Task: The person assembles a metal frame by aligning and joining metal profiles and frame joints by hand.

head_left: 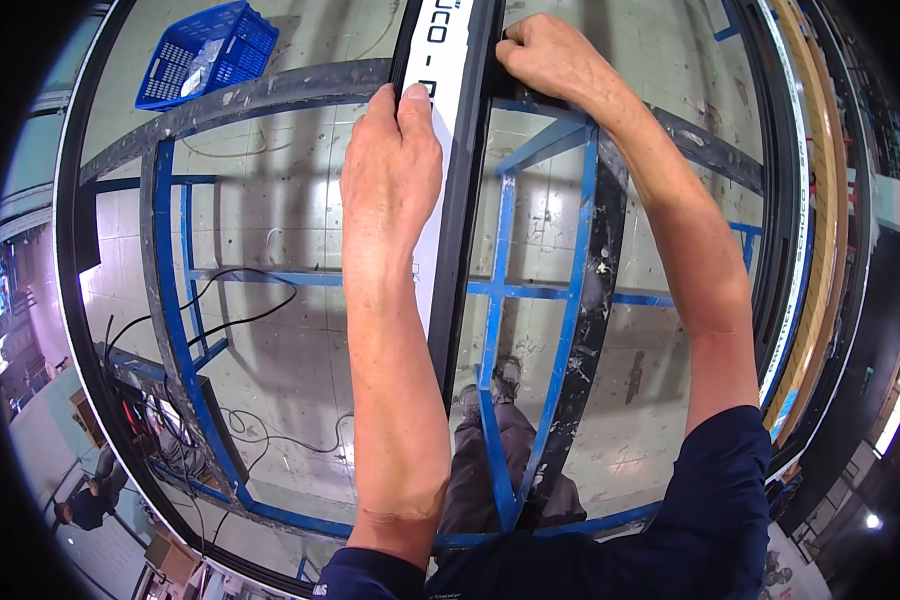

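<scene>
A long black bar with a white printed strip (448, 60) runs from the top edge down the middle of the head view. My left hand (393, 150) lies on its left side, thumb and fingertips against the strip, wrapped over the edge. To the right of the bar is my right hand (545, 55), its fingers curled at the bar's right edge. Whatever those curled fingers hold, if anything, is hidden. Beneath the bar stands a blue metal stand (540, 291) with black padded rails (595, 280).
A blue plastic crate (210, 55) with clear bags sits on the floor at the upper left. Black cables (240, 320) hang at the left. A large black outer frame (70, 220) surrounds the stand. Another person (90, 500) is at the lower left.
</scene>
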`<state>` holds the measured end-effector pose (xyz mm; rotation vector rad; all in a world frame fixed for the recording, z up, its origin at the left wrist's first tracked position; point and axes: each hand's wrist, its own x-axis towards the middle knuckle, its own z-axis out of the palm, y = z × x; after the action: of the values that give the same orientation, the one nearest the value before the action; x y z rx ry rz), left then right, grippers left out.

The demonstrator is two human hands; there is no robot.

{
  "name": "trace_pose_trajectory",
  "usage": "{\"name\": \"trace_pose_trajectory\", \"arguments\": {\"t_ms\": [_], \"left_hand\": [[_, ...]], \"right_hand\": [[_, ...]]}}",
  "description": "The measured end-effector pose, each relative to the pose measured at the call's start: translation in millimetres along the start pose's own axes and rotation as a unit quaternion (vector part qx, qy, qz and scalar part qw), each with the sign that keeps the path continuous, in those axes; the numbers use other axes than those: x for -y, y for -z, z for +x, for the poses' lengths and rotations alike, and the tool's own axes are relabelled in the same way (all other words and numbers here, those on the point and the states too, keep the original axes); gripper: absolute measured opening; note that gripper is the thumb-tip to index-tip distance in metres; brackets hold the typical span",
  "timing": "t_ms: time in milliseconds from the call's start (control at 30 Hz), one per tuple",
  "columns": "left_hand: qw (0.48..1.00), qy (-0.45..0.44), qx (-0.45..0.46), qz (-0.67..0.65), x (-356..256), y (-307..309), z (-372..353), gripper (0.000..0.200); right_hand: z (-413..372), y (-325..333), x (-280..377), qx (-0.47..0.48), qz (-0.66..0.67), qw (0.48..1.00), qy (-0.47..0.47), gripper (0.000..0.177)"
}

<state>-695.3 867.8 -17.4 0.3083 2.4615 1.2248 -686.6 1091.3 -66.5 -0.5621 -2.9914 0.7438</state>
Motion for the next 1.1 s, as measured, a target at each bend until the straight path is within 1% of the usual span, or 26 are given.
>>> {"name": "trace_pose_trajectory", "arguments": {"t_ms": [67, 167, 267, 400, 500, 533, 633, 733, 767, 833, 933, 1000, 1100], "left_hand": [[1.000, -0.007, -0.011, 0.010, -0.4, -0.5, -0.6, 0.057], [1.000, -0.002, -0.003, 0.009, -0.1, -0.3, -1.0, 0.055], [1.000, -0.002, 0.002, 0.009, 3.1, 0.1, 3.0, 0.056], [1.000, 0.016, 0.012, 0.011, 2.8, -0.1, 2.6, 0.058], [1.000, -0.020, 0.000, 0.016, 10.3, -3.0, 8.3, 0.062], [1.000, -0.004, -0.007, 0.010, 11.3, -3.6, 9.8, 0.061], [0.998, 0.040, 0.055, -0.016, -0.3, 4.1, 1.1, 0.053], [0.995, -0.093, -0.002, -0.032, 17.4, -4.0, 17.9, 0.050], [0.995, -0.096, -0.003, -0.033, 24.7, -5.9, 17.4, 0.050], [0.994, -0.102, -0.004, -0.036, 7.9, 0.5, 1.8, 0.049], [0.995, -0.092, 0.009, -0.043, 6.1, 3.2, -0.5, 0.048], [0.994, -0.098, -0.003, -0.038, 18.9, -5.1, 14.8, 0.048], [0.994, -0.109, 0.001, -0.020, 16.0, 0.8, 9.3, 0.049]], "right_hand": [[-1.9, -10.8, -3.2, -0.059, 0.027, 0.998, 0.016, 0.034], [-6.4, -8.3, 3.8, -0.070, 0.072, 0.995, -0.030, 0.035], [-32.8, -10.0, 12.8, -0.090, 0.015, 0.996, 0.016, 0.035], [-68.1, -15.8, 34.0, -0.047, 0.003, 0.999, 0.008, 0.035], [-90.3, -19.2, 42.7, 0.005, 0.035, 0.999, -0.001, 0.034], [-98.1, -19.3, 47.2, 0.023, 0.056, 0.998, -0.014, 0.032], [-110.3, -22.9, 45.5, 0.066, 0.155, 0.985, -0.040, 0.031], [-105.5, -33.6, 40.6, 0.025, 0.137, 0.990, -0.034, 0.032], [-105.8, -37.2, 40.3, 0.008, 0.139, 0.989, -0.039, 0.031], [-108.0, -42.3, 42.9, -0.025, 0.144, 0.988, -0.048, 0.031], [-114.1, -45.7, 48.6, -0.031, 0.177, 0.980, -0.087, 0.031], [-124.6, -41.8, 54.4, -0.015, 0.160, 0.984, -0.074, 0.033], [-150.4, -34.0, 69.9, 0.034, 0.126, 0.990, -0.055, 0.034]]}}
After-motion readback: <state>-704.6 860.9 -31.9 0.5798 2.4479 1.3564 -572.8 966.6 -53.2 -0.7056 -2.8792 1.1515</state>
